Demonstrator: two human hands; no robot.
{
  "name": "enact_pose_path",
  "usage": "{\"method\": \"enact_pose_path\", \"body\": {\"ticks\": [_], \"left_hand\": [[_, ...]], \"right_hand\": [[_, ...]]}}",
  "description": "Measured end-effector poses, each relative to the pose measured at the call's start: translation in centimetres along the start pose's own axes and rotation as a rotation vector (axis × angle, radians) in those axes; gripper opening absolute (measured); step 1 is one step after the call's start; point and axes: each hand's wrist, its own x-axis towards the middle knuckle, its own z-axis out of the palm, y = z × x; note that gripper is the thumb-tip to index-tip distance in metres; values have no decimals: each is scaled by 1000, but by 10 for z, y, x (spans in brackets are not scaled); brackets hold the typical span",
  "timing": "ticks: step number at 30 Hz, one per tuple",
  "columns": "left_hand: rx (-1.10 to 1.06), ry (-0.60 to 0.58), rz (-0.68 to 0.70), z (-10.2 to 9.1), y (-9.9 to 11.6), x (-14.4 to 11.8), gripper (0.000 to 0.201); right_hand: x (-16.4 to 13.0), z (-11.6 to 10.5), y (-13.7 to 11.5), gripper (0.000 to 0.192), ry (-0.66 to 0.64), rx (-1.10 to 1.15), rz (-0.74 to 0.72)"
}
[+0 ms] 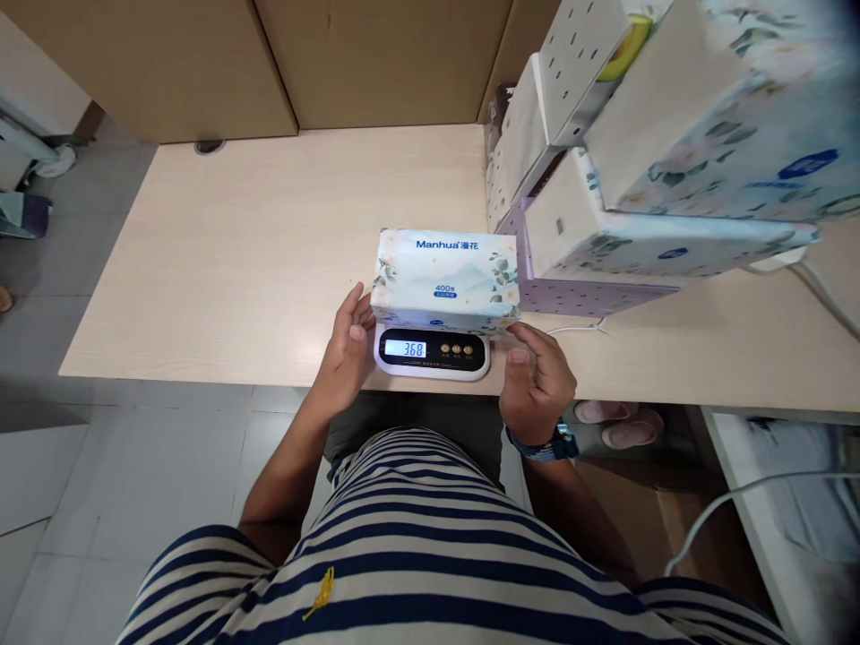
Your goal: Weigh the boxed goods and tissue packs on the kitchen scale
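Note:
A pack of Manhua tissues (pixel 446 276), pale blue with printed flowers, lies on a small white digital kitchen scale (pixel 433 367). The scale's lit display reads what looks like 3.68, with several round buttons beside it. At the pack's left end is my left hand (pixel 348 354), fingers apart and slightly curved, close to its lower corner. My right hand (pixel 538 374), with a blue watch on the wrist, is by the lower right corner, fingers loosely extended. Neither hand grips the pack; whether the fingertips touch it I cannot tell.
More tissue packs (pixel 672 242) are stacked on the right over a lilac dotted box (pixel 591 298). White dotted boxes (pixel 520 134) stand behind them. A brown panel (pixel 390 63) closes the back of the light wood desk (pixel 221 269). A white cable (pixel 739 493) hangs at lower right.

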Motion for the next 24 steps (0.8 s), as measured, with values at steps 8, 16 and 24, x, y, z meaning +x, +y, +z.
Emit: {"method": "enact_pose_path", "body": {"ticks": [8,16,24], "left_hand": [[28,-4,-11,1,4,-3,75],[293,6,171,-17,43,-16,89],[736,438,-67,-116,52,-22,95]], "right_hand": [[-4,-2,-5,40,5,31,25],[17,14,-81,75,-466,-12,79],[21,75,-98,60,-659,21,-328]]}}
